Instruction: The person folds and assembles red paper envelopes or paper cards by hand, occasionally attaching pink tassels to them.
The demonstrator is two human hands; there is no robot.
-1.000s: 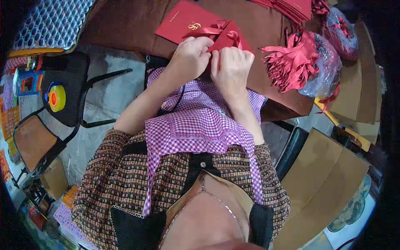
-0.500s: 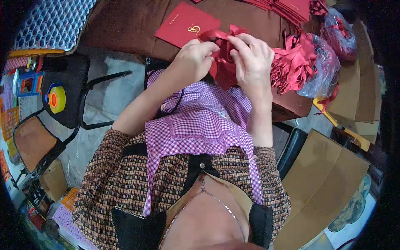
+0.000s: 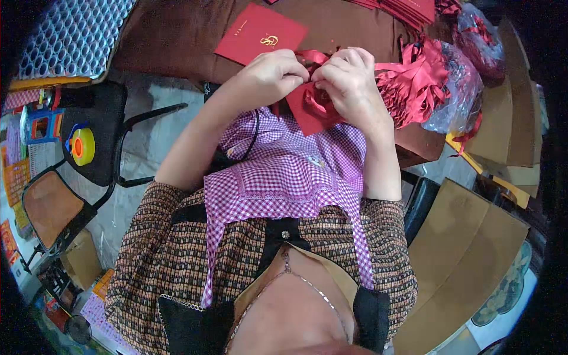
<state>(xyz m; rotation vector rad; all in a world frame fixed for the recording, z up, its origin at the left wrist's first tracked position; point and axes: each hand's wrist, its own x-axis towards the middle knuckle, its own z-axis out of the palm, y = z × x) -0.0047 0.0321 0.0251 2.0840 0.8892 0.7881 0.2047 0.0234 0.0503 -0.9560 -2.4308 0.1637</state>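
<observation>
My left hand (image 3: 273,74) and my right hand (image 3: 350,81) are close together at the table's near edge, fingers pinched. Both are closed on a red satin ribbon (image 3: 313,55), part of which arches up between them. Under the hands hangs a red card-like piece (image 3: 312,118), with a loop of ribbon lying over it; the fingers hide its upper part. Just beyond my left hand a flat red card with gold lettering (image 3: 251,35) lies on the brown cloth.
A heap of red ribbons (image 3: 417,83) and clear plastic bags (image 3: 464,89) lie to the right, with stacked red cards (image 3: 408,10) behind. Cardboard (image 3: 467,260) stands at the lower right. On the left, a black chair (image 3: 92,130) carries a yellow tape roll (image 3: 83,147).
My fingers have closed in on the ribbon, and its raised loops have been drawn down. My right hand has tipped inward, and more of the red piece below shows.
</observation>
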